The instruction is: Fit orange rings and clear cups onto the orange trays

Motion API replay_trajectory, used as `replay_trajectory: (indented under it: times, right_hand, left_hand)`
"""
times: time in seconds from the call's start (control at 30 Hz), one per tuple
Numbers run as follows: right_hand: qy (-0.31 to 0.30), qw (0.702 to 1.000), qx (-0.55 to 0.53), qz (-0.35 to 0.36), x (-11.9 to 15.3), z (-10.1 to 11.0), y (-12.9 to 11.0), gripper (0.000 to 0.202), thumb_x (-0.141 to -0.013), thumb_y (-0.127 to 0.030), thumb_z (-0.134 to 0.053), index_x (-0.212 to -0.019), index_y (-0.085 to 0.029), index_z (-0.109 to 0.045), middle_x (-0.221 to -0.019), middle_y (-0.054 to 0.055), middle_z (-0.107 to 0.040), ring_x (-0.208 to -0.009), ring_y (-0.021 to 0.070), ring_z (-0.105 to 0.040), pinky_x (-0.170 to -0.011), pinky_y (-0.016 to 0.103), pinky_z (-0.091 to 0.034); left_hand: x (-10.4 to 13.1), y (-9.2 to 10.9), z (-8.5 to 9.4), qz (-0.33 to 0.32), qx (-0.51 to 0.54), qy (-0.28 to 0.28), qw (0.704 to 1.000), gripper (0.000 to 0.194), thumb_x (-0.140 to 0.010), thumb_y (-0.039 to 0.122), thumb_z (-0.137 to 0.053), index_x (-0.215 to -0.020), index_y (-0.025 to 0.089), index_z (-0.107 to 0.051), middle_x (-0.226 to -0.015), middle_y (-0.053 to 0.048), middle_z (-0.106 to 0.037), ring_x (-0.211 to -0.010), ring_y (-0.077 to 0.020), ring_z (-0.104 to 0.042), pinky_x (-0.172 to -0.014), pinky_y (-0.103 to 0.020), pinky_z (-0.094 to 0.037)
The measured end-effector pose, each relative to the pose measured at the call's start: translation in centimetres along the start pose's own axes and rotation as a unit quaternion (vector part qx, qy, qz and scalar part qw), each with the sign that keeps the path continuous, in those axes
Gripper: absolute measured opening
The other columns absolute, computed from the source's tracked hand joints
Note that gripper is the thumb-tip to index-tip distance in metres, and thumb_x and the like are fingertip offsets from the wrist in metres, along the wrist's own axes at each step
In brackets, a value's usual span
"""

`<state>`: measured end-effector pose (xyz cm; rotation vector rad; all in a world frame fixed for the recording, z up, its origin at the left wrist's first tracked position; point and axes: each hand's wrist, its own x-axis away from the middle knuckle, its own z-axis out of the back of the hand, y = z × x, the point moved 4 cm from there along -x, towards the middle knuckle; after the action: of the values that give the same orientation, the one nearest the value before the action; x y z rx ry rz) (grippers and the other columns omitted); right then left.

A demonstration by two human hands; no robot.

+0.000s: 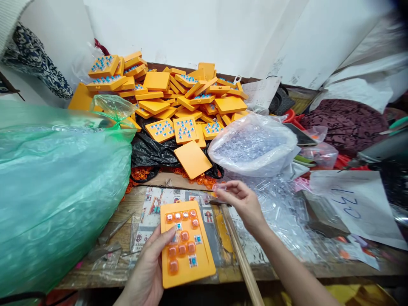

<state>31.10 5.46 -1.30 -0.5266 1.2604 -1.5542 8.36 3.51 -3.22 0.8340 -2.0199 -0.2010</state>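
Observation:
My left hand [148, 263] grips a yellow-orange plastic panel [204, 272] by its left side, thumb lying over the front. Rows of small translucent orange caps [182, 250] sit on the panel. Between them a few spots show bare blue-and-white parts [198, 239]. To the right and further away, my right hand [240, 199] pinches a small translucent plastic piece [219, 187] at its fingertips. Just behind those fingers lie loose orange rings or caps [204, 180]. Whether the pinched piece is clear or orange is hard to tell.
Many similar panels [156, 80] are heaped against the wall. A bulging green plastic bag [63, 191] fills the left. An open white bag [255, 144] of clear pieces stands right of centre, with more clear pieces [280, 212] below it. A wooden stick [240, 255] lies across the bench edge.

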Motion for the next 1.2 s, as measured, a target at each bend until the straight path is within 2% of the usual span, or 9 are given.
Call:
replay_trajectory:
  times: [0.1, 0.2, 0.33, 0.43, 0.6, 0.73, 0.9, 1.1, 1.2]
  right_hand:
    - [-0.083, 0.996, 0.029, -0.003, 3.1, -1.8, 0.6, 0.014, -0.081, -0.029, -0.066, -0.089, -0.018, -0.062, -0.083, 0.008, -0.075, -0.067, 0.0197, -0.072, -0.06, 0.032, -0.061]
    - [-0.123, 0.989, 0.077, 0.028, 5.6, -2.5, 0.4, 0.017, -0.079, -0.018, -0.061, -0.094, -0.021, -0.068, -0.092, 0.009, -0.076, -0.08, 0.0242, -0.073, -0.072, 0.039, -0.061]
    - [-0.195, 0.954, 0.175, 0.148, 7.8, -2.7, -0.6, 0.033, -0.08, -0.008, -0.048, -0.096, -0.024, -0.073, -0.113, 0.011, -0.072, -0.1, 0.0292, -0.07, -0.084, 0.047, -0.057]
    - [-0.176, 0.922, 0.275, 0.206, 8.2, -2.5, -0.8, 0.041, -0.086, -0.006, -0.039, -0.11, -0.022, -0.068, -0.115, 0.012, -0.071, -0.101, 0.025, -0.069, -0.083, 0.042, -0.059]
    - [-0.127, 0.906, 0.391, 0.1, 7.3, -3.7, -0.3, 0.024, -0.09, -0.024, -0.051, -0.107, -0.016, -0.067, -0.102, 0.016, -0.069, -0.091, 0.0308, -0.069, -0.074, 0.046, -0.06]
    - [-0.163, 0.899, 0.395, 0.1, 7.8, -5.6, -0.6, 0.022, -0.087, -0.01, -0.048, -0.083, -0.018, -0.067, -0.094, 0.013, -0.067, -0.08, 0.0285, -0.067, -0.069, 0.046, -0.058]
    - [-0.189, 0.904, 0.374, 0.083, 8.3, -5.8, -0.9, 0.035, -0.079, 0.002, -0.045, -0.104, -0.013, -0.065, -0.095, 0.015, -0.064, -0.082, 0.0283, -0.066, -0.069, 0.042, -0.056]
    - [-0.199, 0.924, 0.324, 0.047, 7.5, -5.5, -0.7, 0.033, -0.065, 0.004, -0.051, -0.088, -0.013, -0.068, -0.087, 0.015, -0.061, -0.077, 0.0302, -0.063, -0.069, 0.047, -0.054]
    - [-0.189, 0.946, 0.264, 0.015, 7.2, -4.6, -0.5, 0.025, -0.069, -0.004, -0.057, -0.085, -0.017, -0.07, -0.083, 0.01, -0.062, -0.07, 0.024, -0.064, -0.065, 0.04, -0.056]
  left_hand:
    - [0.1, 0.1, -0.1, -0.003, -0.015, 0.005, 1.0, 0.064, -0.078, 0.013, -0.068, -0.138, 0.016, -0.045, -0.109, -0.015, -0.072, -0.097, -0.0314, -0.07, -0.09, -0.047, -0.056]
    - [0.3, 0.3, -0.1, -0.009, -0.012, 0.002, 1.0, 0.063, -0.079, 0.013, -0.067, -0.138, 0.016, -0.044, -0.11, -0.015, -0.072, -0.101, -0.0319, -0.069, -0.091, -0.046, -0.056]
    - [0.6, 0.4, 0.5, -0.018, -0.01, 0.025, 0.999, 0.064, -0.076, 0.011, -0.07, -0.135, 0.017, -0.047, -0.109, -0.014, -0.073, -0.101, -0.0321, -0.069, -0.091, -0.046, -0.056]
    - [0.8, 0.6, 1.2, -0.025, -0.01, 0.042, 0.999, 0.064, -0.074, 0.01, -0.072, -0.134, 0.017, -0.05, -0.108, -0.013, -0.073, -0.097, -0.032, -0.07, -0.091, -0.046, -0.056]
    - [1.1, 0.7, 1.7, -0.042, 0.002, 0.041, 0.998, 0.071, -0.07, 0.009, -0.076, -0.135, 0.02, -0.05, -0.108, -0.012, -0.073, -0.094, -0.0312, -0.071, -0.091, -0.045, -0.056]
    - [1.4, 0.5, 1.7, -0.054, -0.007, 0.023, 0.998, 0.079, -0.065, 0.013, -0.082, -0.136, 0.019, -0.048, -0.11, -0.014, -0.072, -0.095, -0.0332, -0.07, -0.089, -0.045, -0.057]
    - [1.7, 0.6, 1.8, -0.082, -0.018, 0.002, 0.996, 0.083, -0.062, 0.017, -0.084, -0.136, 0.02, -0.046, -0.114, -0.016, -0.07, -0.1, -0.0342, -0.068, -0.085, -0.043, -0.058]
    - [1.9, 0.4, 1.7, -0.103, -0.023, -0.01, 0.994, 0.08, -0.062, 0.02, -0.085, -0.132, 0.018, -0.047, -0.113, -0.016, -0.071, -0.101, -0.0343, -0.068, -0.085, -0.042, -0.058]
    - [1.9, 0.4, 1.8, -0.12, -0.025, -0.005, 0.992, 0.077, -0.059, 0.022, -0.087, -0.127, 0.017, -0.051, -0.112, -0.015, -0.071, -0.1, -0.0351, -0.068, -0.085, -0.043, -0.058]
